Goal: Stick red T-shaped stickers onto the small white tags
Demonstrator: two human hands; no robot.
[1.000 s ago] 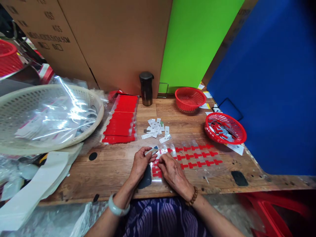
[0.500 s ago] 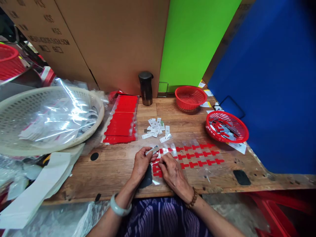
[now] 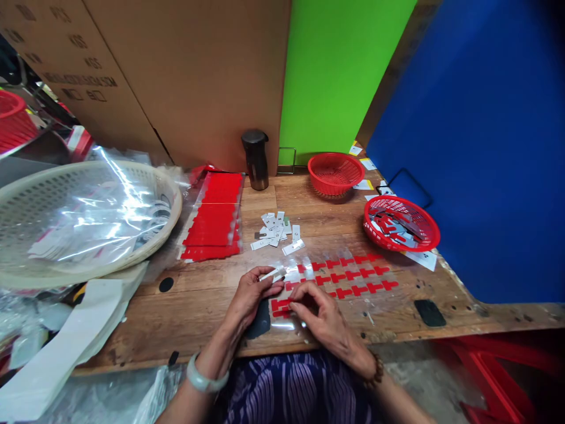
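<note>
My left hand (image 3: 252,297) is closed on a small flat white-and-silver metal piece (image 3: 277,274), held between thumb and fingers. My right hand (image 3: 331,321) pinches with thumb and forefinger at the edge of a red T-shaped sticker (image 3: 279,305) at the left end of a clear sheet. More red stickers (image 3: 352,275) lie in rows on that sheet, stretching right of my hands. Just beyond my hands is a loose pile of similar small flat pieces (image 3: 276,228). The right fingertips hide part of the sticker they touch.
Left of the pile lies a stack of red sticker sheets (image 3: 212,218). A dark bottle (image 3: 256,160) stands behind. One red basket (image 3: 336,175) is at the back; another red basket (image 3: 404,244) holds loose pieces. A large white basket (image 3: 26,274) with plastic bags fills the left.
My right hand has shifted to the right and its fingers have risen a little from the sheet. My left hand keeps the metal piece. The view has shifted slightly.
</note>
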